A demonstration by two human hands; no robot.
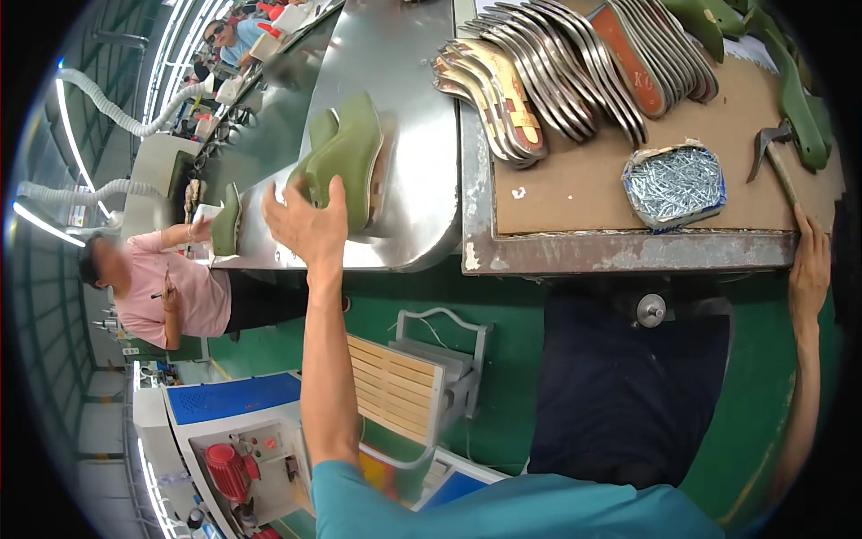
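Note:
My left hand (310, 225) is open at the metal table, thumb and fingers spread, right against a pair of green shoe lasts (355, 162). Whether the fingertips touch the lasts I cannot tell. At the right end of the workbench my right hand (810, 265) rests over the edge with its fingers stretched out. Its fingertips meet the end of the wooden handle of a hammer (783, 171), without wrapping round it. A blue-edged box of nails (675, 187) sits on the cardboard-covered bench top between the hands.
Behind the nails stand rows of shoe insoles (539, 76), and green lasts (799, 108) lie at the far right. To the left, a person in pink (175, 287) is beside another green last (226, 225). A slatted chair (395, 382) stands below the metal table (413, 117).

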